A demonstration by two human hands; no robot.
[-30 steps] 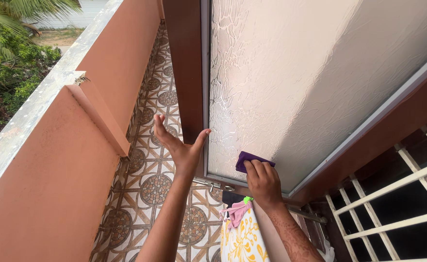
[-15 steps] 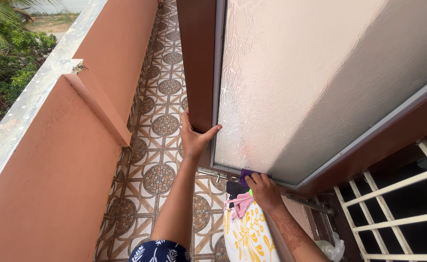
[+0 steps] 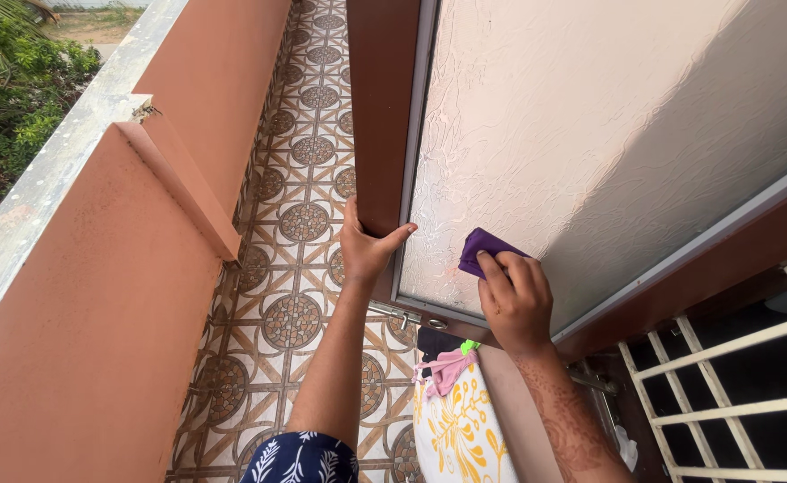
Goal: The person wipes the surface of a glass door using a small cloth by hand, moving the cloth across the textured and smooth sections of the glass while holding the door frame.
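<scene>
1. Nearest to me, at the bottom edge, a dark blue sleeve with a white leaf print covers the person's left upper arm, and beside it hangs a white cloth with yellow flowers, with a pink garment and something black bunched just above it.
2. The right hand presses a purple cloth flat against the frosted glass pane, near its lower edge. The grip is closed over the cloth, fingers spread across its back; only its upper end shows past the fingertips.
3. The left hand clasps the brown door frame at the pane's left edge, thumb towards the glass and fingers wrapped round the wood. That grip is shut on the frame and holds nothing else.
4. To wipe well here, I judge the cloth should stay flat under the whole palm, with even pressure and overlapping strokes, since the glass is textured and dirt would sit in its ridges. The lower corner by the grey inner trim looks worth extra care. The left hand steadying the frame seems sensible, so the panel does not swing under the push.
5. Right of the hands, a white metal grille stands over a dark opening.
6. Below and beyond, the patterned tile floor of the balcony runs away from me, bounded on the left by a terracotta parapet wall with a grey top.
7. Farthest off, green foliage shows past the parapet.
</scene>
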